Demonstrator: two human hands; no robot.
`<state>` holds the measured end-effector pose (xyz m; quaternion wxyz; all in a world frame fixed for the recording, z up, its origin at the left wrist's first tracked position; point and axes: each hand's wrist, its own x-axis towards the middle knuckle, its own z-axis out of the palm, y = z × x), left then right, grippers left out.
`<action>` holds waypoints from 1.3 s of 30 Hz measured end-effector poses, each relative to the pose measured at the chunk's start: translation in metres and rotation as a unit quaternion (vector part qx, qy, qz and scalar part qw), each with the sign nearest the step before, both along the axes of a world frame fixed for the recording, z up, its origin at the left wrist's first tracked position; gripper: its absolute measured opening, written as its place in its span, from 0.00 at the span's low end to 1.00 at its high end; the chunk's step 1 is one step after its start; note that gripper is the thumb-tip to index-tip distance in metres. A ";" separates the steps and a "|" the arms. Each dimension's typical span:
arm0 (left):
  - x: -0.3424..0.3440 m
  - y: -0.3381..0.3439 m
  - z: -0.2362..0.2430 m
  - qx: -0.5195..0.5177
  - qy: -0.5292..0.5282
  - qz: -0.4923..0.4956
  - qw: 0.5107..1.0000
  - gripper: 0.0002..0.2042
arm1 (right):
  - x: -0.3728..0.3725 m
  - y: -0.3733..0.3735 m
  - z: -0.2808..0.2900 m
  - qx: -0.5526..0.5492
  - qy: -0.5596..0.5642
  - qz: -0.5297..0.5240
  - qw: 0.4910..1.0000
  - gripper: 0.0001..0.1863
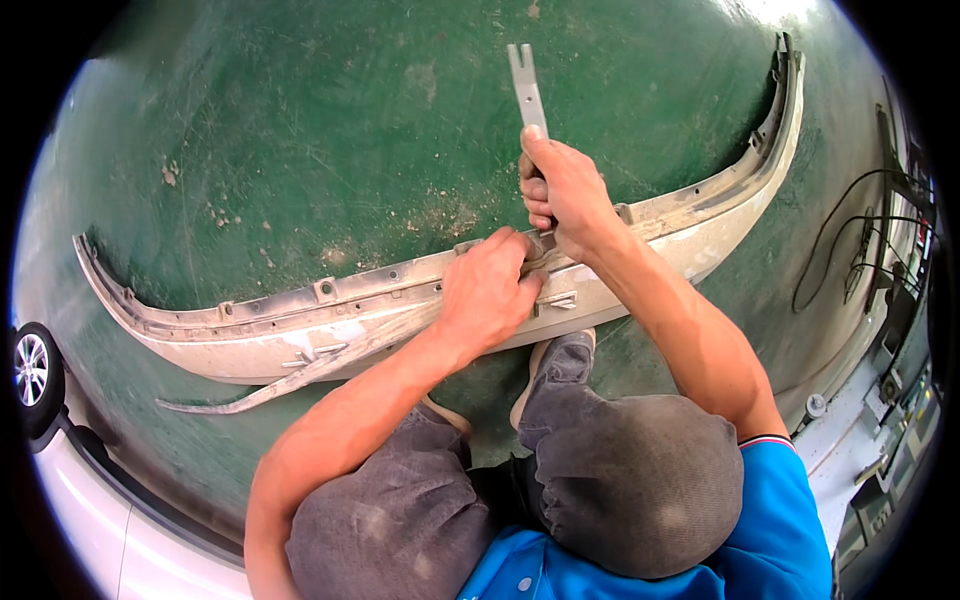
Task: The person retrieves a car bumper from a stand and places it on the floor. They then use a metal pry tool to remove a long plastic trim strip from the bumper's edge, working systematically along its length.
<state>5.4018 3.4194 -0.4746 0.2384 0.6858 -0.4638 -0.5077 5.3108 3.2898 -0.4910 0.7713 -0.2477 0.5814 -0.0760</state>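
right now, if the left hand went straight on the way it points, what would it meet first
Probably the right hand, which holds a metal bar: the left hand points forward and rightward toward it. Depth is unclear, so it might pass beneath.

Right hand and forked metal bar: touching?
Touching: the head view shows the right hand closed around the forked metal bar, thumb against it.

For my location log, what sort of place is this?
Probably a vehicle repair shop: a long, curved bumper-like part lies on a scuffed green floor, and a white car shows at the lower left.
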 end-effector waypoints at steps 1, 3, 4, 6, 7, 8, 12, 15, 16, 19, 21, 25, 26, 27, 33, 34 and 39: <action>0.000 0.001 0.000 0.001 -0.001 -0.003 1.000 0.11 | 0.001 -0.003 -0.002 0.021 0.005 0.008 1.000 0.22; 0.001 0.001 0.000 0.002 -0.005 -0.008 1.000 0.11 | 0.004 -0.008 -0.006 0.063 0.013 0.023 0.998 0.22; 0.001 0.002 0.001 0.006 0.007 -0.010 1.000 0.11 | 0.005 -0.011 -0.008 0.100 0.020 0.033 0.994 0.22; 0.002 0.002 0.002 0.009 0.029 -0.016 0.999 0.12 | 0.005 -0.019 -0.012 0.170 0.033 0.052 0.983 0.22; 0.002 0.002 0.002 0.010 0.029 -0.010 0.999 0.13 | 0.002 -0.021 -0.014 0.184 0.020 0.053 0.981 0.21; 0.001 0.000 0.002 0.012 0.032 -0.005 0.999 0.13 | 0.001 -0.020 -0.016 0.156 0.014 0.042 0.987 0.20; 0.010 -0.019 0.003 0.071 0.031 0.012 0.997 0.17 | -0.008 -0.020 -0.005 0.003 -0.034 -0.066 0.997 0.20; 0.035 -0.055 0.020 0.076 0.051 -0.043 0.995 0.22 | -0.016 -0.033 0.023 -0.071 -0.089 -0.125 0.986 0.22; 0.040 -0.065 0.027 0.046 0.032 -0.067 0.996 0.24 | -0.019 -0.037 0.026 -0.078 -0.124 -0.144 0.979 0.22; 0.035 -0.100 0.049 0.101 -0.045 -0.294 0.949 0.24 | -0.033 -0.048 0.030 -0.088 -0.113 -0.180 0.973 0.21; 0.027 -0.112 0.043 0.091 -0.074 -0.332 0.936 0.23 | -0.036 -0.059 0.025 -0.084 -0.117 -0.223 0.964 0.20; 0.017 -0.128 0.036 0.083 -0.082 -0.351 0.929 0.15 | -0.055 -0.084 0.000 -0.003 -0.132 -0.278 0.952 0.19; 0.020 -0.129 0.035 0.086 -0.076 -0.350 0.930 0.14 | -0.053 -0.086 0.000 0.021 -0.144 -0.273 0.951 0.18; 0.022 -0.124 0.035 0.054 -0.094 -0.343 0.933 0.11 | -0.050 -0.086 0.004 -0.019 -0.132 -0.271 0.953 0.19; 0.033 -0.081 0.035 0.096 -0.121 -0.458 0.875 0.19 | -0.126 -0.143 -0.019 -0.196 -0.150 -0.338 0.908 0.20; 0.040 -0.077 0.032 0.101 -0.101 -0.457 0.878 0.23 | -0.129 -0.154 -0.008 -0.220 -0.149 -0.301 0.916 0.20; -0.001 -0.100 0.017 0.133 -0.027 -0.386 0.912 0.28 | -0.109 -0.118 0.039 -0.235 -0.071 -0.143 0.959 0.20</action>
